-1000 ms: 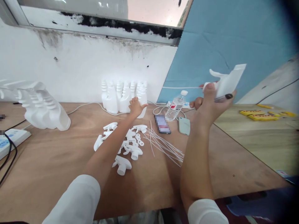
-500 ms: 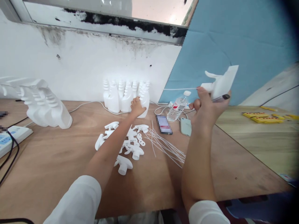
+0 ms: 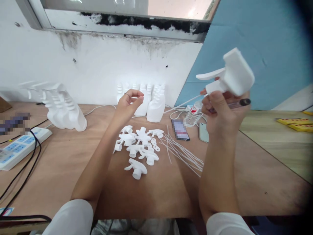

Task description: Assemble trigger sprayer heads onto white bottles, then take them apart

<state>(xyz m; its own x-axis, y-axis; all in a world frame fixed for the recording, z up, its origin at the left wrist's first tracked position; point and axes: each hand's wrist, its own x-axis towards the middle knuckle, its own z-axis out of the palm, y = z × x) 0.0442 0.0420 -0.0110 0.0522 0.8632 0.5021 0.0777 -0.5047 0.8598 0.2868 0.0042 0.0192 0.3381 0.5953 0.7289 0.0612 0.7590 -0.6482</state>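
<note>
My right hand (image 3: 220, 111) is raised at the right, closed round a white spray trigger head (image 3: 232, 76) whose thin dip tube (image 3: 188, 101) trails down to the left. A clear pen with a dark cap (image 3: 238, 103) is held in the same hand. My left hand (image 3: 127, 102) hovers above the wooden table (image 3: 61, 163), fingers curled toward the thumb with nothing visible in them. It is just in front of a cluster of white spray bottles (image 3: 154, 106) standing against the wall. Below it lies a pile of loose white trigger heads (image 3: 139, 147).
Several thin white tubes (image 3: 183, 151) lie right of the pile. Behind them are two phones (image 3: 181, 129), (image 3: 203, 132) and a water bottle (image 3: 193, 117). More white bottles (image 3: 66, 109) are heaped at the left, near a power strip (image 3: 22, 147) with black cables. Yellow parts (image 3: 293, 122) sit far right.
My left hand has let go of a bottle in the cluster, lifted and curled its fingers. My right hand has turned the trigger head upward. The view has shifted left.
</note>
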